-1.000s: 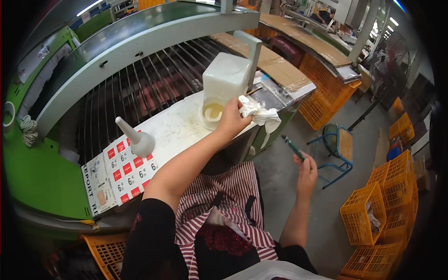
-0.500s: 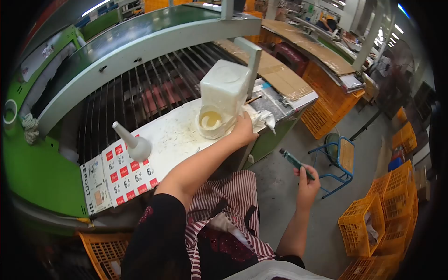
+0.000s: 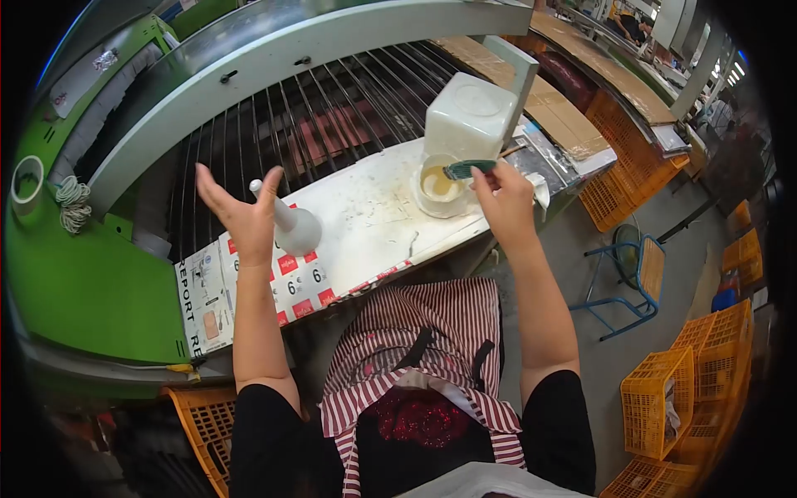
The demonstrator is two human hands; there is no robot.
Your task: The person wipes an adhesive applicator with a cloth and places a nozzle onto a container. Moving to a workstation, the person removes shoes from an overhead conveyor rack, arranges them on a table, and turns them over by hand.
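Note:
My right hand [image 3: 508, 206] pinches a short flat green brush [image 3: 471, 169] by one end. The brush's other end is over the mouth of a white cup [image 3: 438, 207] that holds yellowish liquid. My left hand [image 3: 245, 217] is raised with thumb and fingers spread, overlapping a white long-necked bottle [image 3: 300, 232] in this view. It holds nothing. Right behind the cup stands a translucent white jug [image 3: 467, 116]. A white cloth [image 3: 541, 189] lies partly hidden behind my right hand.
A white board [image 3: 374, 216] with red price labels carries these things beside a rack of dark metal rods [image 3: 332, 116]. A grey metal frame [image 3: 274, 75] arches above it. Orange crates [image 3: 660, 402] and a blue-framed stool [image 3: 643, 278] stand at right. A person [image 3: 633, 27] is far off.
My left hand has left the cloth by the cup and moved left to the bottle, opening. My right hand has brought the brush up from beside the table to the cup. The view has shifted.

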